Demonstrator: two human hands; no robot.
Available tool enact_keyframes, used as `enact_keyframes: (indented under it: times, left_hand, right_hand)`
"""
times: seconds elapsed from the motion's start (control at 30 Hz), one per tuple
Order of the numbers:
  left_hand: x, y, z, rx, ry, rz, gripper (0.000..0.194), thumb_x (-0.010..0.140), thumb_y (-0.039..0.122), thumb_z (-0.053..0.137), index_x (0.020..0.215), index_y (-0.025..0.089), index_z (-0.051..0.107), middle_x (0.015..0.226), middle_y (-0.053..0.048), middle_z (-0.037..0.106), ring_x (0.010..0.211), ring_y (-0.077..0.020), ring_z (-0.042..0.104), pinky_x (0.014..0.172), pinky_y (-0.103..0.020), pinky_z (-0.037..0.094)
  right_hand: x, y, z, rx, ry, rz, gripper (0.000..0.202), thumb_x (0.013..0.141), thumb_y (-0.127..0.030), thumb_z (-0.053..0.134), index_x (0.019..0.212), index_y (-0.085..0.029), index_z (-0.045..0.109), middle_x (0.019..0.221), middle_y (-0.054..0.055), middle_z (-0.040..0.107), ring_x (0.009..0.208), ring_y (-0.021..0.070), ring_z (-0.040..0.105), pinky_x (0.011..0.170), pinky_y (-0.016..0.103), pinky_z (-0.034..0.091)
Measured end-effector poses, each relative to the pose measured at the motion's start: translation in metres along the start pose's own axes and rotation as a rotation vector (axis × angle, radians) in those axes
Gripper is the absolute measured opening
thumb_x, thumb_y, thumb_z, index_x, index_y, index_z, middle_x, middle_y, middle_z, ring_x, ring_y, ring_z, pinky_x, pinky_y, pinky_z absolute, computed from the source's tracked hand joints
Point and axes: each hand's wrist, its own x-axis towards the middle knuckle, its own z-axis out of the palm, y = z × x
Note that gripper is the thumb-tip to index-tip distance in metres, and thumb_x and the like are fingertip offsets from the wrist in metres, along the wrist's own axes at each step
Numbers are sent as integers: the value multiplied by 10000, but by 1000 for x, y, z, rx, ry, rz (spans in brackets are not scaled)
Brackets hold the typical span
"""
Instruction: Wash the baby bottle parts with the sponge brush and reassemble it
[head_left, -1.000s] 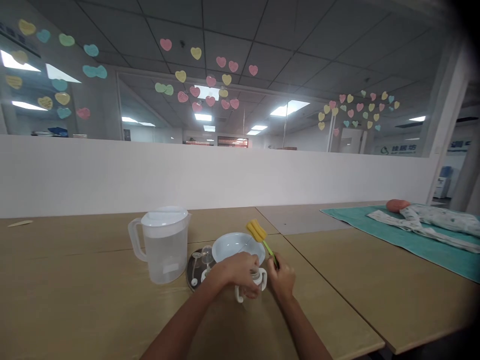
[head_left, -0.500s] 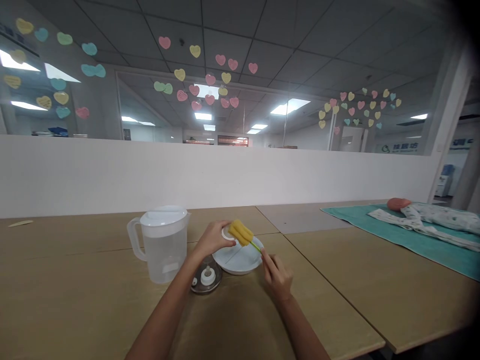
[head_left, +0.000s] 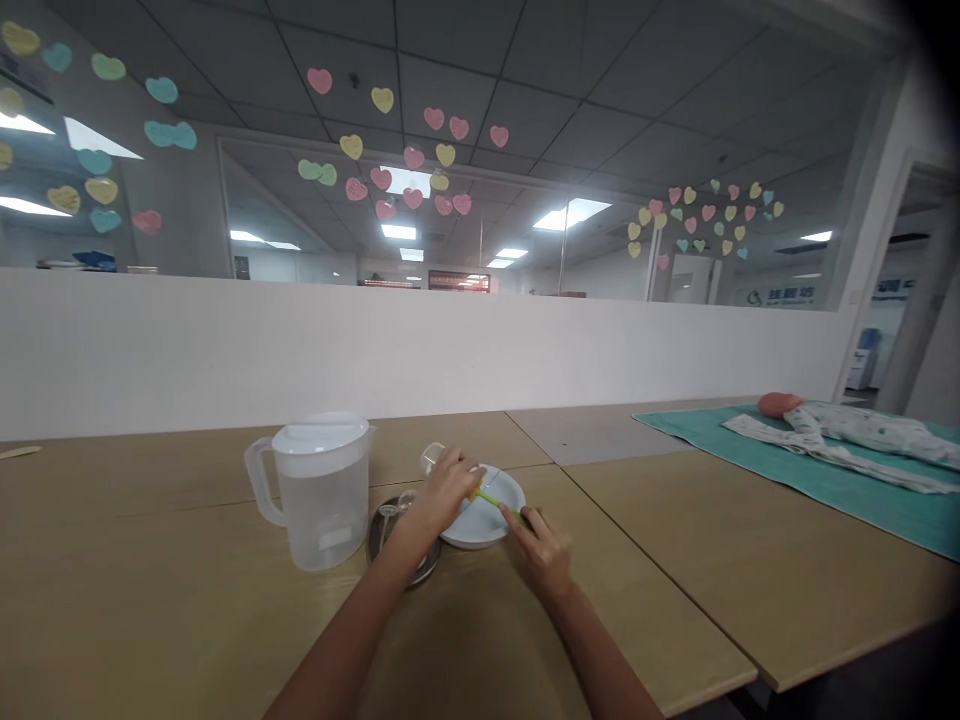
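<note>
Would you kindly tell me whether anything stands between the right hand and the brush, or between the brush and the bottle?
Nothing visible separates the right hand from the brush it holds. The left hand, on the clear bottle, covers most of the brush's yellow head, so the bottle side cannot be judged.

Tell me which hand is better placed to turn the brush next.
Probably the right hand: it grips the green brush handle, while the left hand is occupied holding the clear bottle.

the brush handle (head_left: 490, 498) and pitcher (head_left: 322, 505) are looking like smooth plastic, the tray (head_left: 373, 546) like metal, the towel (head_left: 694, 428) like matt cloth.
</note>
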Motion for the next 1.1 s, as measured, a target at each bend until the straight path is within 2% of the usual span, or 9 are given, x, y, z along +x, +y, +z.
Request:
enact_keyframes:
  times: [0.13, 0.27, 0.43, 0.57, 0.63, 0.77, 0.83, 0.9, 1.1]
  left_hand:
    - [4, 4, 5, -45, 2, 52, 439, 715, 17, 536, 1106, 212, 584, 1075, -39, 628, 968, -231, 470, 849, -349, 376]
    - [1, -9, 3, 46, 76, -32, 387, 790, 28, 477, 1114, 212, 580, 1116, -62, 625, 1042, -240, 472, 893, -388, 355]
    - [-6, -24, 9, 182, 120, -107, 429, 842, 3, 376, 1197, 179, 541, 1188, -99, 606, 1083, -251, 497, 900, -407, 362]
    - [-9, -31, 10, 142, 158, -214, 513, 762, -42, 431, 1215, 169, 545, 1208, -103, 604, 1100, -263, 504, 910, -405, 376]
    - [-9, -33, 5, 40, 219, -298, 522, 732, -3, 502, 1224, 166, 547, 1214, -96, 604, 1103, -268, 500, 929, -398, 381]
    - [-4, -19, -16, -327, 331, -464, 617, 699, 198, 644, 1294, 152, 490, 1174, -100, 618, 1076, -256, 530, 926, -357, 409]
    - [-2, -4, -27, -547, 304, -465, 764, 702, 277, 654, 1392, 145, 354, 1093, -84, 644, 995, -230, 576, 860, -323, 442]
    - [-1, 12, -34, -712, 239, -415, 806, 733, 305, 619, 1435, 137, 260, 1021, -69, 661, 913, -207, 603, 813, -303, 457]
    - [-3, 44, -26, -771, -128, -223, 813, 663, 313, 646, 1411, 227, 336, 1234, -94, 593, 1036, -243, 586, 836, -284, 460]
  right_hand:
    - [0, 0, 0, 2, -13, 23, 378, 883, -98, 442, 1156, -268, 641, 843, 42, 634, 715, 124, 511, 631, 244, 346]
    - [-2, 6, -2, 29, -17, 108, 410, 876, -65, 408, 1161, -250, 638, 835, 46, 629, 737, 132, 517, 667, 258, 348]
    - [-2, 14, -3, -39, 0, 203, 308, 890, -139, 473, 1063, -277, 687, 815, 41, 645, 717, 146, 508, 669, 291, 309]
    - [-6, 22, -1, -158, 9, 558, 283, 925, -249, 440, 998, -225, 713, 806, 68, 657, 751, 177, 550, 711, 311, 318]
    - [-7, 26, -1, -198, -86, 792, 334, 931, -258, 395, 1069, -173, 687, 839, 98, 667, 787, 209, 577, 721, 321, 335]
    - [-4, 26, -1, -95, -528, 1072, 392, 906, -177, 346, 1175, -151, 629, 992, 121, 681, 835, 229, 622, 681, 302, 365]
    - [0, 23, -1, -6, -681, 1092, 394, 897, -163, 345, 1167, -161, 631, 1055, 110, 679, 876, 218, 635, 685, 282, 382]
    - [2, 19, -1, 41, -739, 1073, 386, 894, -168, 349, 1158, -164, 631, 1098, 101, 672, 931, 212, 635, 706, 265, 393]
    - [0, 18, -1, 115, -790, 1102, 284, 836, -199, 450, 1023, -184, 663, 965, 86, 708, 876, 207, 651, 628, 237, 384]
